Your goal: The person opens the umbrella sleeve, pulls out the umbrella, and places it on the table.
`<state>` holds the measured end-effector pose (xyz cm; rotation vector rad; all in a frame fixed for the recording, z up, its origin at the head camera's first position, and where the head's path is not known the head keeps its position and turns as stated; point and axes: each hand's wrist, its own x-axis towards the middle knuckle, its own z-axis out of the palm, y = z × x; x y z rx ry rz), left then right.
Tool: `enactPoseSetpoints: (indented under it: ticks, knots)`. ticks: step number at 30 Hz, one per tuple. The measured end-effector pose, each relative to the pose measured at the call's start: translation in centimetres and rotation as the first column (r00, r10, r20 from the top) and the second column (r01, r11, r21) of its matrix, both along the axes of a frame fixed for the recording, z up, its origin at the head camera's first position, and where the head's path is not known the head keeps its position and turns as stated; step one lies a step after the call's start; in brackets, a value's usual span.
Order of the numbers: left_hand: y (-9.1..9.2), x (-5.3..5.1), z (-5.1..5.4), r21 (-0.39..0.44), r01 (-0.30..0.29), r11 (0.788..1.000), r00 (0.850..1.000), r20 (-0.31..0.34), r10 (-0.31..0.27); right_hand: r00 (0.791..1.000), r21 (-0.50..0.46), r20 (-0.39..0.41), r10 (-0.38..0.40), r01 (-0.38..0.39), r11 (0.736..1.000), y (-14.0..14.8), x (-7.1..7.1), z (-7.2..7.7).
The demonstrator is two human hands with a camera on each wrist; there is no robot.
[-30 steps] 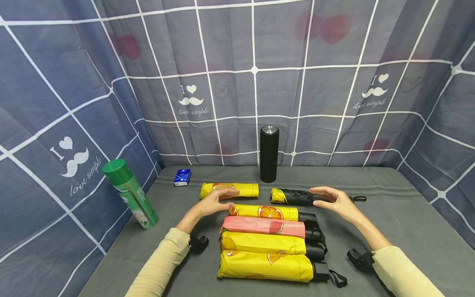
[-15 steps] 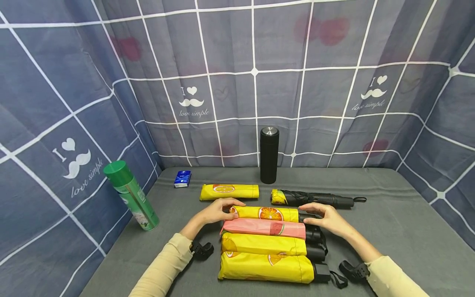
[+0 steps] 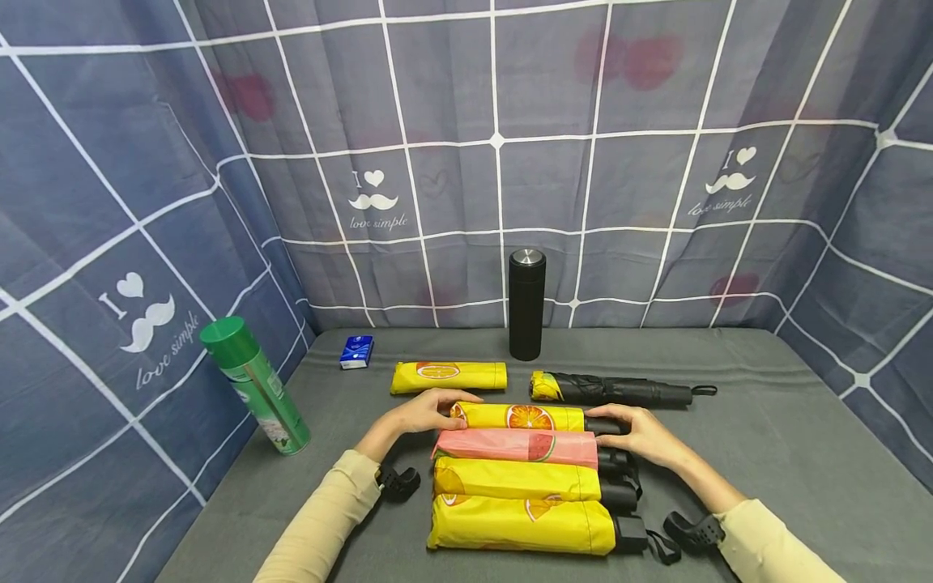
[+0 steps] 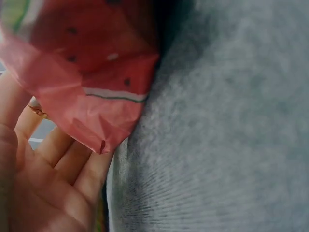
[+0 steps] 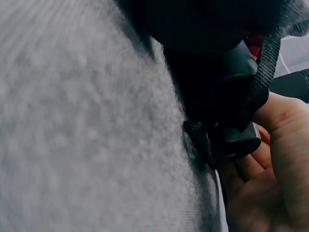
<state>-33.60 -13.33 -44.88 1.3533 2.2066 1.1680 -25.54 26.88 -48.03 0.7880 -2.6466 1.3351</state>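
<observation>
Several folded umbrellas lie side by side on the grey cloth. My left hand holds the left end of the farthest in this row, a yellow umbrella with orange-slice prints. At its other end, my right hand holds the black handle between thumb and fingers. Nearer me are a pink watermelon-print umbrella and two more yellow umbrellas, one behind the other. In the left wrist view the pink umbrella's end covers part of the fingers, hiding their contact with the yellow one.
Beyond the row lie a yellow fruit-print pouch and a black folded umbrella. A black flask stands upright behind them. At left are a blue packet and a green spray can. Checked curtains enclose the table.
Both hands have come down and nearer me onto the ends of the farthest yellow umbrella in the row. The right hand has left the area above the black umbrella. The umbrellas stay put.
</observation>
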Motion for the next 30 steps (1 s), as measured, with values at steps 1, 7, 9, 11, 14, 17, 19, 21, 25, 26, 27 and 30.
enactPoseSetpoints:
  ticks: [1,7,9,11,14,17,19,21,25,26,27,30]
  knots:
    - [0.0,-0.2,-0.3,0.001,-0.016,1.0,1.0,-0.01,0.016,1.0,0.011,-0.012,-0.005,0.005,1.0,0.0,-0.1,0.0]
    - [0.0,-0.7,-1.4,0.039,-0.093,0.995,0.995,-0.022,0.093,0.998,0.016,-0.058,-0.035,0.035,0.999,-0.4,-0.2,0.0]
    - [0.0,-0.6,-1.5,0.062,-0.109,0.992,0.994,-0.002,0.109,0.997,-0.005,-0.077,-0.027,0.027,1.0,-0.9,0.3,0.6]
    - [0.0,-0.5,-1.4,0.081,-0.13,0.988,0.991,0.02,0.129,0.997,-0.036,-0.08,-0.024,0.021,0.999,-1.3,0.8,1.4]
    - [0.0,-0.3,-1.3,0.129,-0.171,0.977,0.984,0.064,0.164,0.997,-0.073,-0.068,-0.03,0.025,0.997,-1.9,1.4,2.9]
    - [0.1,-0.3,-1.0,0.209,-0.211,0.955,0.973,0.142,0.184,0.997,-0.105,-0.046,-0.068,0.063,0.992,-2.3,1.6,3.9]
    - [0.3,-0.4,-0.8,0.273,-0.242,0.931,0.961,0.202,0.191,0.995,-0.132,-0.042,-0.092,0.085,0.988,-2.5,1.6,4.6]
    - [0.4,-0.3,-0.5,0.33,-0.279,0.902,0.944,0.265,0.195,0.993,-0.163,-0.038,-0.111,0.104,0.981,-2.6,1.6,5.2]
    - [0.7,0.0,-0.1,0.397,-0.347,0.85,0.914,0.348,0.21,0.991,-0.202,-0.056,-0.118,0.104,0.974,-2.7,1.5,6.2]
    - [0.8,0.1,0.1,0.41,-0.354,0.841,0.907,0.368,0.202,0.991,-0.206,-0.061,-0.117,0.103,0.973,-2.7,1.5,6.3]
    - [0.9,0.2,0.2,0.42,-0.359,0.834,0.902,0.387,0.194,0.991,-0.211,-0.065,-0.115,0.099,0.972,-2.7,1.5,6.5]
    - [1.0,0.3,0.6,0.44,-0.356,0.824,0.897,0.408,0.17,0.991,-0.221,-0.074,-0.114,0.096,0.971,-2.7,1.6,6.9]
